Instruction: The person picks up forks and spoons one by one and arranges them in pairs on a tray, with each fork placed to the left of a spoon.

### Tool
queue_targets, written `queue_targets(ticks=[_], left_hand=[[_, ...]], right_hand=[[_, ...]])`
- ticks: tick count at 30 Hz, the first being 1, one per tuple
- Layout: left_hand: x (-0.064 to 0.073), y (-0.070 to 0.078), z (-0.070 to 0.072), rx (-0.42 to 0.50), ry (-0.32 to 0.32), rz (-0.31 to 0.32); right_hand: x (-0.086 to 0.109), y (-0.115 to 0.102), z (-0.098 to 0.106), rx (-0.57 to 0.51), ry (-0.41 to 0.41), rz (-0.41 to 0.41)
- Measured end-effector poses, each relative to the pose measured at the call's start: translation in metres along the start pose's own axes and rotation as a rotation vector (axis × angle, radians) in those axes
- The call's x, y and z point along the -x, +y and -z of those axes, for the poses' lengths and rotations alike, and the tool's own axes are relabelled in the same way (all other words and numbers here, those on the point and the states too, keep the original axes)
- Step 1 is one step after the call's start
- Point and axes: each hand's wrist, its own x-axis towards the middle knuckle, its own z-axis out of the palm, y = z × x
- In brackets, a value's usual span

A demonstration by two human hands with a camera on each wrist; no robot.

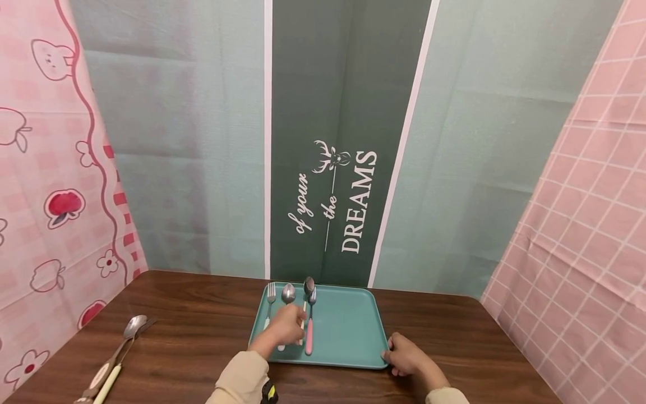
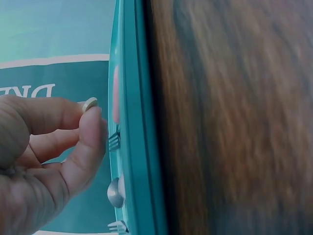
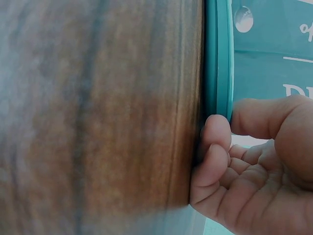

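Observation:
A teal tray (image 1: 348, 331) lies on the wooden table. Over its left half, my left hand (image 1: 287, 324) pinches the pale handle (image 2: 90, 104) of a spoon (image 1: 309, 285) between thumb and forefinger, the bowl pointing to the far edge. Just right of that spoon lies a fork with a pink handle (image 1: 309, 336). To the left are another spoon (image 1: 288, 293) and a fork (image 1: 271, 292), their handles partly behind my hand. At the tray's near right corner my right hand (image 1: 406, 354) grips the rim (image 3: 224, 63), thumb on top and fingers curled at its outer side.
On the table at the left lie a spoon (image 1: 135, 324) with a brown handle and a fork (image 1: 146, 325) with a pale yellow handle, crossing near their heads. A patterned cloth (image 1: 343, 84) hangs behind the table, and pink cloths (image 1: 595, 224) flank it.

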Motion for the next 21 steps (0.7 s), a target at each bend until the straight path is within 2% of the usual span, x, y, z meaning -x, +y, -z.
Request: queue_targets(ticks=[5, 8, 11, 15, 21], left_hand=[[-0.001, 0.003, -0.008, -0.001, -0.011, 0.025], [-0.003, 0.004, -0.011, -0.006, -0.006, 0.014], [-0.006, 0.006, -0.014, 0.026, -0.013, -0.001], [-0.008, 0.009, -0.018, 0.096, -0.048, 0.015], [-0.009, 0.015, -0.024, 0.076, -0.044, 0.036]], right_hand=[[0.000, 0.000, 0.001, -0.009, -0.008, -0.005], [0.000, 0.000, 0.001, -0.016, -0.013, 0.002], [0.000, -0.001, 0.002, -0.011, -0.009, 0.006], [0.001, -0.001, 0.002, -0.010, -0.004, 0.004], [0.001, 0.000, 0.002, -0.016, -0.016, -0.004]])
